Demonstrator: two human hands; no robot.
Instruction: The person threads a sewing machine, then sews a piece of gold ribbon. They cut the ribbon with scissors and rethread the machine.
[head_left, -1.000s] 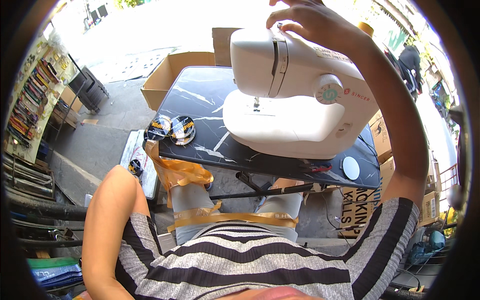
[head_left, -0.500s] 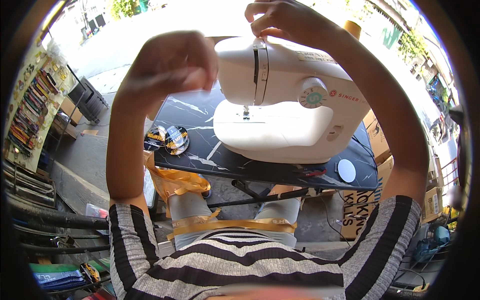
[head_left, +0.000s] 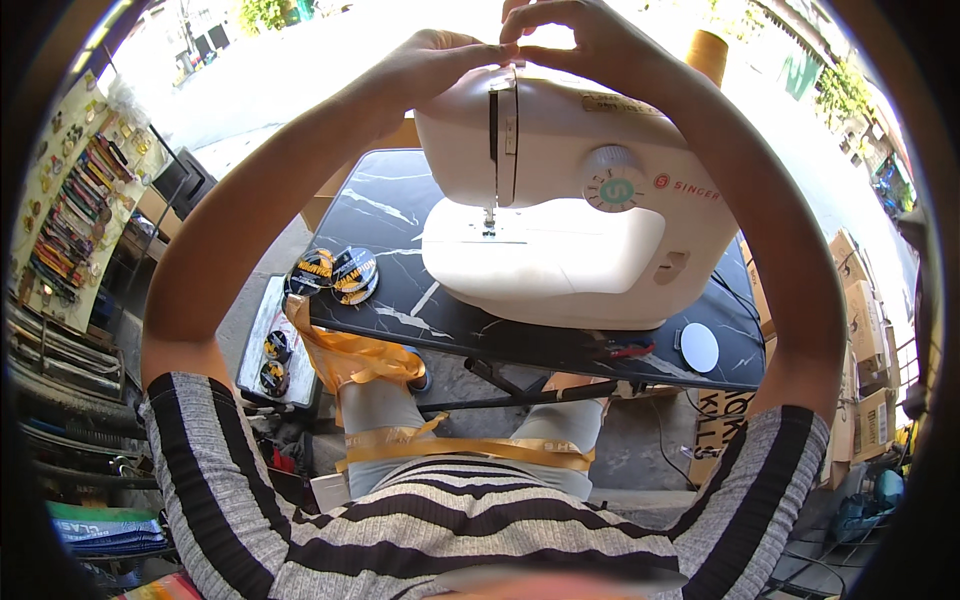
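Left hand (head_left: 437, 64) and right hand (head_left: 585, 35) meet at 11 o'clock on machine (head_left: 555, 135), fingers pinched; can't tell on what. Ribbon (head_left: 372, 362) at counter (head_left: 375, 205) 8 o'clock.

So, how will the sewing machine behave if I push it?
The sewing machine is probably heavy, given its bulky body. Its broad base sits on the table, so a low push would likely slide rather than tip it. Its smooth casing may feel slippery.

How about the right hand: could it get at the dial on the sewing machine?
Probably yes: the right hand is at the top of the sewing machine, and nothing covers the dial.
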